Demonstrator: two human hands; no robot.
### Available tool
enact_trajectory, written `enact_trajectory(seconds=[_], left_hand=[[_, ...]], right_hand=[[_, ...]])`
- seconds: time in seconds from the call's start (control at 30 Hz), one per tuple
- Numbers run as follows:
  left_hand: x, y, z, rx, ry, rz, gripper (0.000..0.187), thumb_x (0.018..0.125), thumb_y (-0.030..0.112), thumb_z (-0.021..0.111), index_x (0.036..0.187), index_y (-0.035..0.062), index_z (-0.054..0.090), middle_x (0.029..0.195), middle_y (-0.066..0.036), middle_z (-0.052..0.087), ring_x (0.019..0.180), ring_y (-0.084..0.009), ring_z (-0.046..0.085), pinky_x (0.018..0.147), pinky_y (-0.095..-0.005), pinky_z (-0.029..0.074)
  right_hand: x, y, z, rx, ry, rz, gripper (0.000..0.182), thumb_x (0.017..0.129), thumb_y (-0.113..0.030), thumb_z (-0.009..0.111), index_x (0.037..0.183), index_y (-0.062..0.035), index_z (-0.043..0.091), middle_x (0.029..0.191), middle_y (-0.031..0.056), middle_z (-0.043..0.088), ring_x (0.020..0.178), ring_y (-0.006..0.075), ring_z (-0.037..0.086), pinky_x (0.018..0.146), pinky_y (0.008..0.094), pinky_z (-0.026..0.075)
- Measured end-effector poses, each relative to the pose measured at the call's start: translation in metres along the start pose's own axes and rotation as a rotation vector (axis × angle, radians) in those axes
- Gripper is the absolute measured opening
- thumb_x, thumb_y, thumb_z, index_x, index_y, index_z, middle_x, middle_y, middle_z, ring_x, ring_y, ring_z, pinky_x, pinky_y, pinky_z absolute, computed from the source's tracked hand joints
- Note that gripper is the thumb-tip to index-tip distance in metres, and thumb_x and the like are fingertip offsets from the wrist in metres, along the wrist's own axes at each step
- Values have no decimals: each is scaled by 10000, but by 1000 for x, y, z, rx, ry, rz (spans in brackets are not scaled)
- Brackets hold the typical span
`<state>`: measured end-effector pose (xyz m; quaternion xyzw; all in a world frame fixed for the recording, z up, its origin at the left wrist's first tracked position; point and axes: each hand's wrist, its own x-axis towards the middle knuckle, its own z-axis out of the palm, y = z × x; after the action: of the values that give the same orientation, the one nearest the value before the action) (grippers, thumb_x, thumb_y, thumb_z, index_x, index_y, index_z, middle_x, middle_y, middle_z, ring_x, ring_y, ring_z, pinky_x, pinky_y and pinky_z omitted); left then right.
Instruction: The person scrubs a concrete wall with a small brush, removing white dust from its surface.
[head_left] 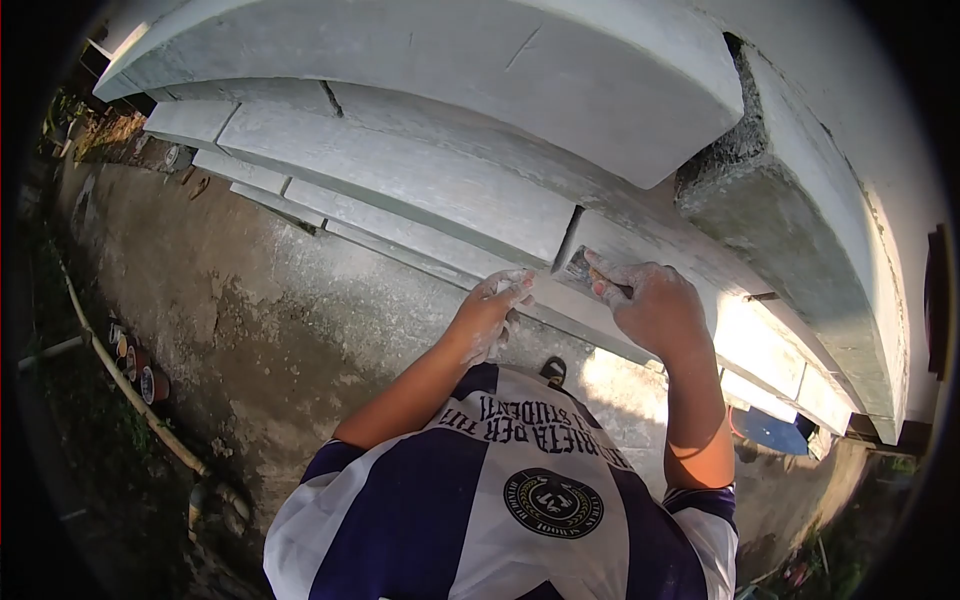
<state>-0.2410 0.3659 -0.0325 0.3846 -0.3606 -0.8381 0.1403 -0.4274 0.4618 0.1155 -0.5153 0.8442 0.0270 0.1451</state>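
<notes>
Head view: right hand [652,305] holds scraper [581,264] beside gap [568,240] between slabs [420,182].

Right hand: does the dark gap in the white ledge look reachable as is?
Probably yes; the right hand holds a small flat tool close beside the gap, with nothing visible in between.

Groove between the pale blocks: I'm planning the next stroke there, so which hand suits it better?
Probably the right hand: it grips the scraper close beside the groove, while the left hand is farther from it.
</notes>
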Motion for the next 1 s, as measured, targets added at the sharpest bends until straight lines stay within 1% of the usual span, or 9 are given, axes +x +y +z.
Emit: enact_trajectory(seconds=[0.2, 0.3, 0.33, 0.43, 0.53, 0.63, 0.73, 0.97, 1.0], left_hand=[[-6, 6, -18, 35, -19, -57, 358, 962, 261, 648, 1256, 66, 593, 959, -46, 597, 584, -76, 530, 405, -208, 371], [-7, 11, -30, 42, -34, -56, 345, 956, 195, 622, 1274, 66, 590, 971, -51, 603, 613, -80, 535, 420, -205, 375], [-10, 16, -31, 46, -33, -57, 342, 952, 174, 612, 1276, 68, 591, 974, -51, 605, 624, -81, 537, 423, -202, 375], [-17, 25, -36, 38, -5, -54, 338, 943, 139, 597, 1274, 71, 594, 980, -52, 612, 653, -88, 539, 435, -204, 377], [-17, 21, -46, 24, 14, -57, 339, 941, 132, 596, 1275, 67, 591, 976, -54, 615, 662, -95, 539, 446, -219, 385], [-16, 15, -50, -31, 18, -68, 319, 939, 117, 602, 1253, 56, 602, 963, -51, 612, 665, -98, 539, 458, -235, 395], [-11, 0, -50, -44, -15, -86, 280, 946, 103, 603, 1220, 52, 627, 950, -45, 608, 671, -95, 538, 472, -236, 401], [-24, 0, -15, 191, -146, -112, 277, 1021, 232, 571, 1229, 65, 644, 969, -15, 617, 696, -83, 530, 548, -227, 442], [-27, 1, -8, 266, -173, -72, 304, 1035, 275, 551, 1252, 80, 637, 1001, -10, 632, 728, -88, 547, 622, -233, 474]], right_hand=[[0, -30, -2, 319, 188, -21, 337, 924, -362, 639, 1258, -345, 675, 978, 127, 732, 952, 339, 680, 874, 453, 534], [4, -53, 13, 272, 221, -31, 344, 924, -374, 635, 1264, -337, 673, 998, 135, 729, 939, 351, 683, 859, 446, 538], [1, -58, 16, 209, 185, 35, 348, 922, -370, 638, 1264, -318, 676, 1001, 140, 728, 927, 361, 681, 845, 442, 540], [-17, -45, 25, 367, 209, 186, 359, 922, -360, 641, 1277, -310, 668, 1004, 138, 728, 927, 386, 671, 823, 452, 535], [-42, -19, 28, 491, 143, 391, 395, 946, -196, 645, 1341, -184, 630, 1035, 162, 734, 846, 157, 645, 843, 304, 505], [-64, 13, 60, 634, 311, 308, 409, 956, -169, 626, 1365, -184, 611, 957, 196, 721, 808, 238, 685, 725, 307, 509], [-79, 17, 84, 667, 472, 243, 491, 962, -71, 591, 1446, -114, 513, 999, 235, 704, 804, 183, 644, 717, 279, 496], [-80, -8, 142, 941, 530, 187, 641, 944, -70, 626, 1524, -34, 355, 1084, 246, 696, 870, 207, 681, 769, 302, 523], [-76, -10, 151, 927, 579, 100, 644, 948, -56, 622, 1527, -25, 343, 1040, 189, 688, 839, 165, 650, 737, 274, 514]])
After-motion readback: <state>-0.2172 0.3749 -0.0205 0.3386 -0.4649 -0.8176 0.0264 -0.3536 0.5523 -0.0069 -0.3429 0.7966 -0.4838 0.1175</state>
